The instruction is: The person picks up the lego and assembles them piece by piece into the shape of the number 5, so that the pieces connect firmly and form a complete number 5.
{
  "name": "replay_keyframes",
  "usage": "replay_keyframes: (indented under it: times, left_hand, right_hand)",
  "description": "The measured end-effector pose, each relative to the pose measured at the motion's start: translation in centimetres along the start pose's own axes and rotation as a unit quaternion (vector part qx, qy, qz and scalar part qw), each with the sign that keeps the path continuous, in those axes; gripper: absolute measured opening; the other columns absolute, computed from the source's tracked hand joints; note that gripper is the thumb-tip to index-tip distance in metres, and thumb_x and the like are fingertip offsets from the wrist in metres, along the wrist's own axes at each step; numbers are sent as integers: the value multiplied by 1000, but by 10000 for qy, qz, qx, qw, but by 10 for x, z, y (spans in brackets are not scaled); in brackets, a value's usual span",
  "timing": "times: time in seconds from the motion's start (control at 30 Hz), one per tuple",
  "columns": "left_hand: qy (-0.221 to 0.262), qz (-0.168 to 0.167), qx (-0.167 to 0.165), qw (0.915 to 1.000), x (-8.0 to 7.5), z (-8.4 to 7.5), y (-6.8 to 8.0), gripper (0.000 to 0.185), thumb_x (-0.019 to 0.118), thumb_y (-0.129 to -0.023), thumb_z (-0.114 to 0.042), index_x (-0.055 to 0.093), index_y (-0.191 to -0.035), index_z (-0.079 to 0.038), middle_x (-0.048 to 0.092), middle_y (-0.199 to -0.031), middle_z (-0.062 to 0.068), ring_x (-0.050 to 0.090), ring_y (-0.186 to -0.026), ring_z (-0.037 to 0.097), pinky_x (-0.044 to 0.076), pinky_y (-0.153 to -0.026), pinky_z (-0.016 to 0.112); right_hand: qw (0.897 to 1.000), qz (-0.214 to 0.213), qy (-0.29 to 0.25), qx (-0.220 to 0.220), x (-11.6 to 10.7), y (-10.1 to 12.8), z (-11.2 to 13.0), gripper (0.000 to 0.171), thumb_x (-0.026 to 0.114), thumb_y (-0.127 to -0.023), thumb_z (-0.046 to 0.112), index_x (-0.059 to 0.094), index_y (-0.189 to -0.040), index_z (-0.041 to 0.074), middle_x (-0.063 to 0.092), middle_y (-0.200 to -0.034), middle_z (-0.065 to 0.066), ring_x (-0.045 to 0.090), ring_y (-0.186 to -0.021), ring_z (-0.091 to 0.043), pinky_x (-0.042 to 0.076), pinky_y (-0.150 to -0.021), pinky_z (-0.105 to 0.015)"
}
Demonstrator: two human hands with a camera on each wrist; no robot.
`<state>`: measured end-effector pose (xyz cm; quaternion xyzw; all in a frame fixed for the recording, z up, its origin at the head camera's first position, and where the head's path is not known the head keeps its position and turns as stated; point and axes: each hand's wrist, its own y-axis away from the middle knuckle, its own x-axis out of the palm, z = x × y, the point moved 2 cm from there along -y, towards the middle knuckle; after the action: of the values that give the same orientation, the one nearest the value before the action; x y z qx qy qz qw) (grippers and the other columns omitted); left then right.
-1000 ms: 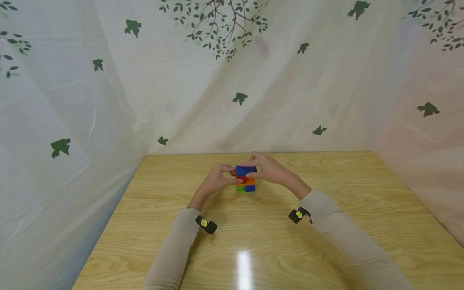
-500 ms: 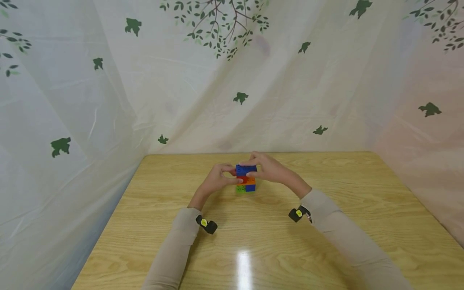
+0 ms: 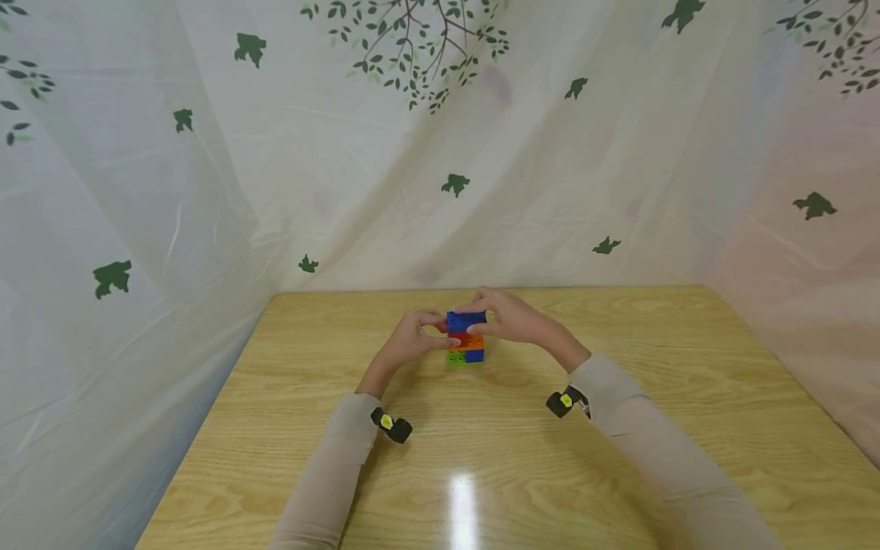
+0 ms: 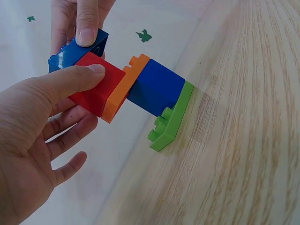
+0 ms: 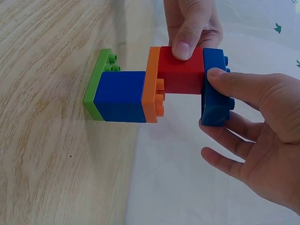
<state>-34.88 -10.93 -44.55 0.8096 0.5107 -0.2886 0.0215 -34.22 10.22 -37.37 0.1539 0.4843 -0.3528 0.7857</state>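
A small tower of toy building bricks stands on the table near its far side. At its foot lies a thin green brick (image 4: 174, 124), carrying a blue block (image 5: 121, 96) on its right half. Above that comes a thin orange brick (image 5: 150, 86), then a red block (image 5: 180, 75) set over the left part. A darker blue brick (image 5: 214, 107), studs up and curved beneath its right end, tops the tower. My left hand (image 3: 408, 340) pinches the red block, thumb on its near face. With thumb and fingers my right hand (image 3: 514, 319) grips the top blue brick.
The wooden table (image 3: 440, 458) reaches back to a pale hanging curtain (image 3: 385, 191) printed with leaves and birds. Similar sheets hang at the left and right. Black wrist cameras sit at both sleeve cuffs.
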Motion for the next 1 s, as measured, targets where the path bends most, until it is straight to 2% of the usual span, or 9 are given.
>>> replay_keyframes:
  times: [0.1,0.3,0.53,0.77,1.0]
  left_hand:
    - [-4,-23,5,10000,0,0,0,26,83,-86,-18,79,-111,-8,72,-101,11,61,-100,38,47,-87,46]
    - [-45,-97,7,9999,1,0,-1,27,82,-86,-13,78,-112,-6,72,-101,13,62,-98,35,48,-89,48]
    - [-54,-98,-34,9999,1,1,-1,28,81,-86,-8,77,-114,-1,71,-101,18,60,-97,35,48,-85,39]
    - [-28,-49,-25,10000,-1,0,0,28,82,-87,-15,78,-112,-6,72,-102,14,62,-99,34,46,-93,55]
    - [-56,-48,72,9999,-2,0,1,27,83,-86,-17,79,-111,-7,73,-99,10,61,-94,23,49,-91,55]
  right_hand:
    - [10000,-39,22,3,1,0,0,45,74,-94,18,65,-137,9,59,-102,-10,47,-84,-22,37,-69,-28]
    - [9999,-93,-103,8,3,0,-3,45,74,-94,17,65,-138,9,56,-99,-9,43,-84,-20,35,-70,-29]
    - [9998,-104,-178,0,4,-2,-4,45,73,-94,16,64,-138,9,54,-98,-9,42,-84,-20,35,-71,-29]
    - [9997,-161,-165,-21,5,-2,-2,44,73,-94,15,64,-137,7,53,-97,-9,43,-85,-22,34,-71,-29]
    - [9997,-182,-151,-1,6,0,-2,44,73,-95,15,64,-137,7,55,-103,-10,45,-89,-21,38,-75,-30]
